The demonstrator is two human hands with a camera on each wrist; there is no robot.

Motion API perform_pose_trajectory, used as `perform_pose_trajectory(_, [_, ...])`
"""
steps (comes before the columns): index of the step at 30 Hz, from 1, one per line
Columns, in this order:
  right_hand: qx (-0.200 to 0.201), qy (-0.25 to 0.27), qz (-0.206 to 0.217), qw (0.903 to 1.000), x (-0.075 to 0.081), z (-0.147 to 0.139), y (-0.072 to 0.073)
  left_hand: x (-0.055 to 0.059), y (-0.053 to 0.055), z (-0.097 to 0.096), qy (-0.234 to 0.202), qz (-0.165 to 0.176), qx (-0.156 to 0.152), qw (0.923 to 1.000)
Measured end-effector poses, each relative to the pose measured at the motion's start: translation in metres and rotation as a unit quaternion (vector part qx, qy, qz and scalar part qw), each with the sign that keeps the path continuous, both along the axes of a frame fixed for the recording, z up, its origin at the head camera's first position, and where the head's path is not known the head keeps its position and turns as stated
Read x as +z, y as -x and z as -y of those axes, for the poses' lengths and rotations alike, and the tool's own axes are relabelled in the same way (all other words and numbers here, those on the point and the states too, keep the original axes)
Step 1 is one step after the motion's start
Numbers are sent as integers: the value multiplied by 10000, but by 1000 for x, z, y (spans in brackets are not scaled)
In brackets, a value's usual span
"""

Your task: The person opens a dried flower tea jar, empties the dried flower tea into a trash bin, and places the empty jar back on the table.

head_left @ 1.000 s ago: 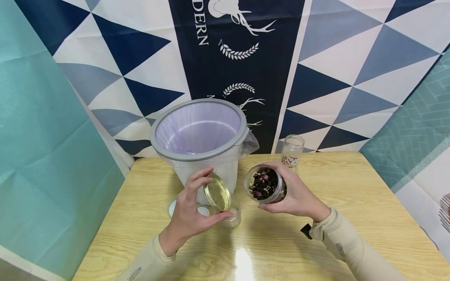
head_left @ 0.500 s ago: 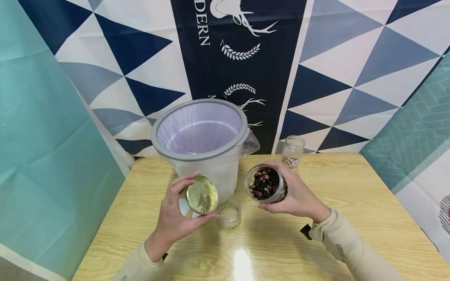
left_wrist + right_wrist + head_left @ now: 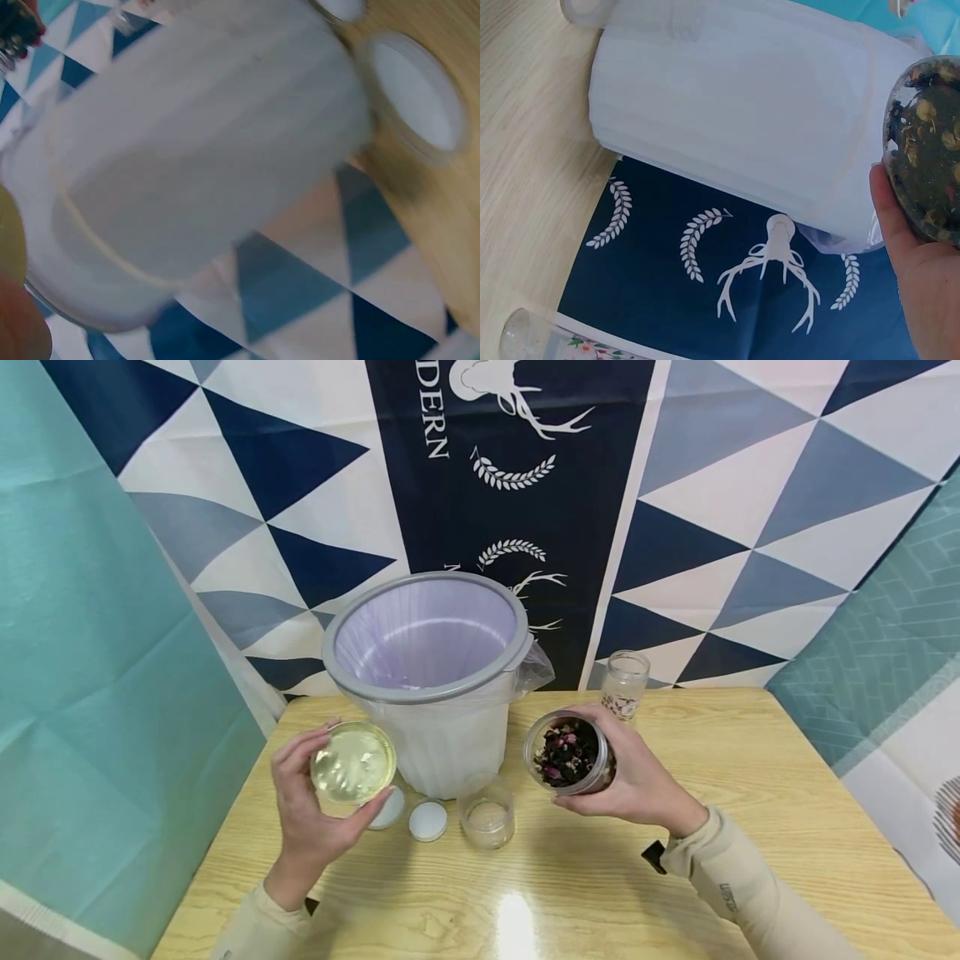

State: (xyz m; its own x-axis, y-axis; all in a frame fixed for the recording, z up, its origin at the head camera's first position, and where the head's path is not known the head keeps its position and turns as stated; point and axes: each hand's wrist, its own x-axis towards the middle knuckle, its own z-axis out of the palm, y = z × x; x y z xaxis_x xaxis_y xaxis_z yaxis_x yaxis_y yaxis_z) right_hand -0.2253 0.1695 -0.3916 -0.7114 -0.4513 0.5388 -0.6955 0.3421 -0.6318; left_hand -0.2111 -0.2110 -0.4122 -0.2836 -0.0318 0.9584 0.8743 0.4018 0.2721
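Observation:
My left hand (image 3: 309, 818) holds a round gold jar lid (image 3: 354, 763) by its edge, thumb below and fingers above. The lid is raised left of the bin, and only a sliver shows in the left wrist view. My right hand (image 3: 641, 777) grips a clear jar (image 3: 567, 753) of dark dried flower tea with pink buds. Its uncovered mouth tilts toward the head camera. In the right wrist view the dried flowers (image 3: 928, 142) show through the jar's clear bottom. Both hands are above the table.
A white bin (image 3: 457, 743) with a grey rim and clear liner stands at the back of the wooden table (image 3: 600, 893). Before it sit two white-topped round lids, one being a white lid (image 3: 428, 821), and a clear empty jar (image 3: 487, 814). A patterned glass jar (image 3: 626, 681) stands back right.
My left hand has moved left and toward me with the gold lid, turning its flat face to the head camera. The white lids and empty jar now show fully. My right hand stays nearly still.

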Motion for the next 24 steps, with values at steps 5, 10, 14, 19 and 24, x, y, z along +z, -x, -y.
perform_pose_trajectory(5, [67, 148, 68, 9998, -2, -3, 0, -11, 7, 36, 117, 392, 986, 9943])
perform_pose_trajectory(10, [53, 168, 120, 9998, 0, -4, -2, -26, 15, 69, 290, 1796, 1634, 9696])
perform_pose_trajectory(14, [44, 131, 175, 9998, 3, -4, -3, -35, 23, 82, 488, 3410, 1811, 9212])
perform_pose_trajectory(19, [32, 130, 124, 9998, 4, -4, -3, -44, 36, 89, 1262, 4716, 1668, 8567])
perform_pose_trajectory(24, [118, 213, 42, 9997, 3, -5, -4, -54, 48, 97, 1982, 5357, 1429, 8083])
